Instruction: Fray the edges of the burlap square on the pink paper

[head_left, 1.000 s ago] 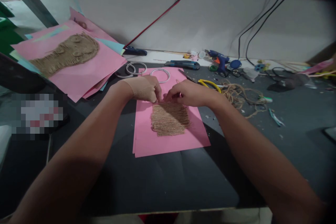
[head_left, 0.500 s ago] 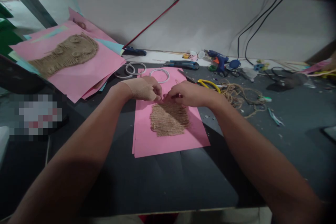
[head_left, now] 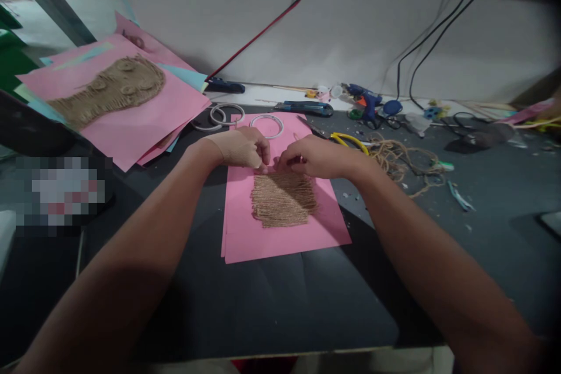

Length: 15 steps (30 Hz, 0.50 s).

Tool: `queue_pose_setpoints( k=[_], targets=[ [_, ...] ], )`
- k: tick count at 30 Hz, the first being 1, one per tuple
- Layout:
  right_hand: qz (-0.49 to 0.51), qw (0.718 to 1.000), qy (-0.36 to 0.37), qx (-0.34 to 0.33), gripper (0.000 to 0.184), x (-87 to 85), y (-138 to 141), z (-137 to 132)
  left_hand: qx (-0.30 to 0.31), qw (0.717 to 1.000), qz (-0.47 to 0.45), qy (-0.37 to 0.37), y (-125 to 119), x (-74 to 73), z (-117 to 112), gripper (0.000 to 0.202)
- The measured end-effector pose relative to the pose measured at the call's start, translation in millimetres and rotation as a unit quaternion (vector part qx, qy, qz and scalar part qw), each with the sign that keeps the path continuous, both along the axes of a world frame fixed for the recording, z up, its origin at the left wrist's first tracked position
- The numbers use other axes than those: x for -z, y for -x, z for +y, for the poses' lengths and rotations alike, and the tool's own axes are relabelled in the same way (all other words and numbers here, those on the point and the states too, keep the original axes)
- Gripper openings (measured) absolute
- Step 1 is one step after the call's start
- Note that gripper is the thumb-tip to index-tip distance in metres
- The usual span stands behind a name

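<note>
A patch of brown jute twine (head_left: 284,201), laid in close side-by-side rows, lies on a pink paper sheet (head_left: 245,242). At its far edge my left hand (head_left: 241,149), with a tan wrap around the palm, has thumb and fingers pinched together. My right hand (head_left: 313,156) is pinched a short way to the right, its fingertips close to the same top row. Between the hands the twine strand is too fine to see clearly, and the fingers hide most of it. Thin ends stick up behind both hands.
Behind the hands lie metal rings (head_left: 267,126) and a utility knife (head_left: 304,107). Yellow-handled scissors (head_left: 350,141) and a loose twine tangle (head_left: 394,158) are on the right. A blue glue gun (head_left: 370,102) rests by the wall. Pink sheets (head_left: 144,128) bearing a twine piece (head_left: 118,85) stand left.
Both hands stay almost in place over the patch's far edge. The fingertips shift slightly, the right ones a little to the right. The twine rows look unchanged.
</note>
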State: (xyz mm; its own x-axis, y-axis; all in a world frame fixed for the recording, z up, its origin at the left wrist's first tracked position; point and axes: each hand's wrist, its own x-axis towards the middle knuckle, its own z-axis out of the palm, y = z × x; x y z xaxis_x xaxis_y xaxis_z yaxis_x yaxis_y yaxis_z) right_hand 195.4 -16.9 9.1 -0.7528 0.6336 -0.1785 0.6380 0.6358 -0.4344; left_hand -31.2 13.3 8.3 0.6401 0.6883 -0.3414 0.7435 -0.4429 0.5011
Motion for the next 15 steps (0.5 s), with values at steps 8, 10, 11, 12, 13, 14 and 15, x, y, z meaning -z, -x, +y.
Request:
queue_pose_setpoints(
  k=[8, 10, 11, 12, 13, 14, 15],
  targets=[
    [-0.013, 0.999, -0.005, 0.036, 0.023, -4.0, -1, -2, -0.028, 0.999, 0.017, -0.004, -5, -2.6, -4, 0.027],
    [-0.020, 0.999, 0.000, 0.047, 0.020, -6.9, -2, -2, -0.029, 0.999, 0.013, -0.002, -5, -2.4, -5, 0.025],
    [-0.027, 0.998, 0.003, 0.053, 0.018, -8.5, -3, -2, -0.030, 0.999, 0.010, -0.001, -5, -2.0, -5, 0.025],
    [-0.035, 0.998, 0.007, 0.059, 0.018, -10.0, -4, -1, -0.031, 0.999, 0.009, -0.002, -5, -1.7, -4, 0.025],
    [-0.044, 0.997, 0.014, 0.065, 0.018, -11.2, -4, -1, -0.032, 0.999, 0.010, -0.003, -5, -1.4, -4, 0.024],
    [-0.053, 0.996, 0.021, 0.072, 0.018, -12.1, -5, 0, -0.034, 0.999, 0.012, -0.006, -5, -1.2, -5, 0.024],
    [-0.063, 0.995, 0.027, 0.078, 0.019, -12.5, -6, 1, -0.035, 0.999, 0.014, -0.007, -6, -1.2, -5, 0.024]
  ],
)
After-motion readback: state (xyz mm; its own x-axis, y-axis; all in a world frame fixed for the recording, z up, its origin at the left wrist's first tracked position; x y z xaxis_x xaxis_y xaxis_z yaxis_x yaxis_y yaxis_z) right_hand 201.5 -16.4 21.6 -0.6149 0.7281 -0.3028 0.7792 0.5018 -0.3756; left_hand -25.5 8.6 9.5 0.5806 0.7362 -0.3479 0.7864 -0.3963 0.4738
